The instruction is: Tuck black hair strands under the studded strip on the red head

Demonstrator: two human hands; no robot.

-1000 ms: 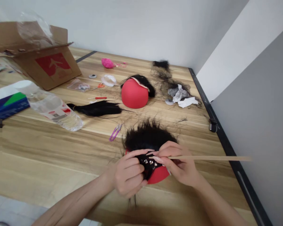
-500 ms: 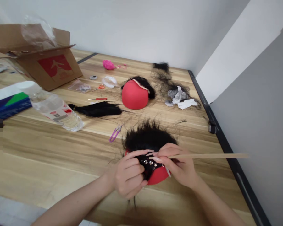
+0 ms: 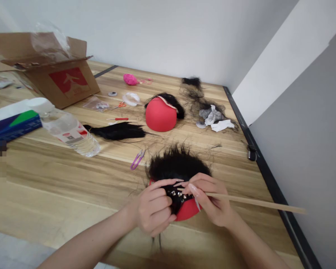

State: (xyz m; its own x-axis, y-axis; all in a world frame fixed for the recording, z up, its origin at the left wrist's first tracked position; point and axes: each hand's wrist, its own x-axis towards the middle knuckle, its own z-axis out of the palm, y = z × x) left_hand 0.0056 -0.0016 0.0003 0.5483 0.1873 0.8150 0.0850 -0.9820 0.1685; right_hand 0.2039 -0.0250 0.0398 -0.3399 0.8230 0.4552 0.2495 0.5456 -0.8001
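Note:
Near the front of the table a black hairpiece [image 3: 179,164] with short upright hair covers a red dome-shaped form [image 3: 188,210]. Several shiny pin heads [image 3: 179,194] dot its dark front edge. My left hand [image 3: 155,205] lies on the near left side, fingers curled over the hairpiece edge and index finger stretched along it. My right hand [image 3: 211,196] pinches a long thin wooden stick [image 3: 263,203], whose near tip meets the hairpiece beside my left index fingertip. A pale pointed piece, not clearly identifiable, shows below my right fingers.
Behind stands a second red form [image 3: 161,116] with dark hair. To the left are purple thread snips [image 3: 137,160], a black hair bundle [image 3: 119,130], a water bottle [image 3: 70,129] and a cardboard box [image 3: 64,84]. Loose hair and crumpled netting [image 3: 211,115] lie at the back right.
The wooden stick's far end has swung down, so it now slopes toward the lower right. My right fingers have shifted slightly; my left hand stays in place.

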